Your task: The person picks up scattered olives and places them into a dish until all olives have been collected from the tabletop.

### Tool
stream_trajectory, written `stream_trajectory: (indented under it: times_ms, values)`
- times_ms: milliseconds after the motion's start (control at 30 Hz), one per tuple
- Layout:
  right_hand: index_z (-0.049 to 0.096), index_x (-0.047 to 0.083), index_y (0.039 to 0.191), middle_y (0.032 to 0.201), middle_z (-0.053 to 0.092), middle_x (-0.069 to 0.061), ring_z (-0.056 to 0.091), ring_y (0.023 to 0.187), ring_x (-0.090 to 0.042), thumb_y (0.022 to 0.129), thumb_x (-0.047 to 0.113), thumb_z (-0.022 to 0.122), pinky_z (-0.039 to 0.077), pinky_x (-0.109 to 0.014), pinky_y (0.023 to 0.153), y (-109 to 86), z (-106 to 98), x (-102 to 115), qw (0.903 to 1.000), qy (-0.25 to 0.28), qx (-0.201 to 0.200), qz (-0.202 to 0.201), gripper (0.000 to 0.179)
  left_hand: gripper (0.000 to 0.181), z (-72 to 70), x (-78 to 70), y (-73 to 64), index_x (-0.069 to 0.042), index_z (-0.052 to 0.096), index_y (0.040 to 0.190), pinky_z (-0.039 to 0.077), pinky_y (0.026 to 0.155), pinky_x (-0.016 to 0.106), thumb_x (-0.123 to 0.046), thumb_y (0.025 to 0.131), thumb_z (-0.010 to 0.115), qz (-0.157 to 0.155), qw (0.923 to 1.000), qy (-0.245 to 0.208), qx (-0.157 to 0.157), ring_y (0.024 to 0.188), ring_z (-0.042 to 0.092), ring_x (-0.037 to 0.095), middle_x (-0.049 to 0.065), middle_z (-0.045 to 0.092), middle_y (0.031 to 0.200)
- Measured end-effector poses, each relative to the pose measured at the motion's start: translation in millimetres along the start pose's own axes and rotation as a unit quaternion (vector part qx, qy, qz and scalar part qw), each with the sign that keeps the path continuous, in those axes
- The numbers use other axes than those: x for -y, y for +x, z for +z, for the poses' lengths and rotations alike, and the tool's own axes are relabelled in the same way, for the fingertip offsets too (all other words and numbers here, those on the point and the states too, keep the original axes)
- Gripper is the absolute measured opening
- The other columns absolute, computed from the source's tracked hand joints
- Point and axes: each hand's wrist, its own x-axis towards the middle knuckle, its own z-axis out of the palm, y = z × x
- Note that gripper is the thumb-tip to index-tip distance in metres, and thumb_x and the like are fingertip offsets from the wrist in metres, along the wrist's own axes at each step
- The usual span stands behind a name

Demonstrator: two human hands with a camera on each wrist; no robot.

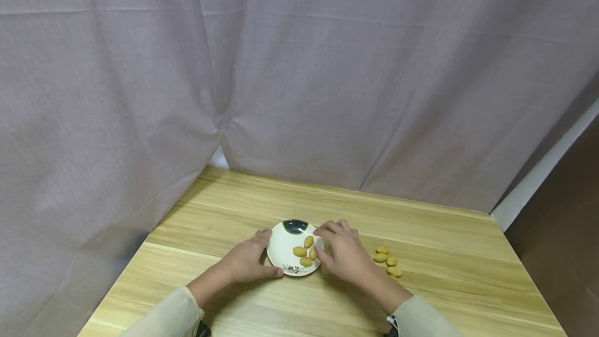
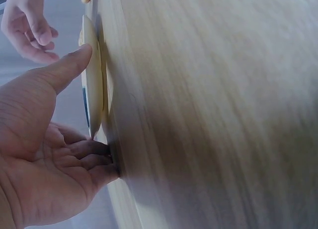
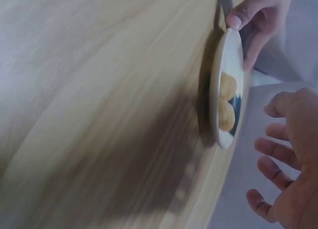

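A small white plate (image 1: 282,243) with a dark green patch and a floral mark lies on the wooden table. Several yellow-brown, oval, nut-like pieces (image 1: 300,251) lie on its right half. My left hand (image 1: 245,260) holds the plate's left rim, its thumb (image 2: 74,65) against the near edge and its fingers round the far side. Over the right rim hovers my right hand (image 1: 345,254), fingers spread and loosely bent, with nothing between them in the right wrist view. A second group of similar pieces (image 1: 380,257) lies right of that hand, partly hidden by the forearm.
The wooden tabletop (image 1: 444,259) reaches back to a grey-mauve curtain (image 1: 299,92), which also hangs along the left side. A dark brown surface (image 1: 561,243) stands beyond the table's right edge.
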Motion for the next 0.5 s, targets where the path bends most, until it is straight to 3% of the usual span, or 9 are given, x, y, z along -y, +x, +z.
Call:
stream_trajectory:
  times_ms: [500]
  values:
    - [0.08,0.012,0.126,0.124,0.078,-0.001,0.063,0.111,-0.022,0.096,0.026,0.086,0.056,-0.049,0.085,-29.9,-24,-32,0.9999,-0.012,-0.009,-0.007,0.034,0.123,-1.8,-4.0,-1.0,0.012,0.031,0.168,0.032,0.137,0.062,-0.056,0.085,0.092,0.002,1.0,-0.006,0.002,0.166,0.035,0.048,0.033,0.036,0.174]
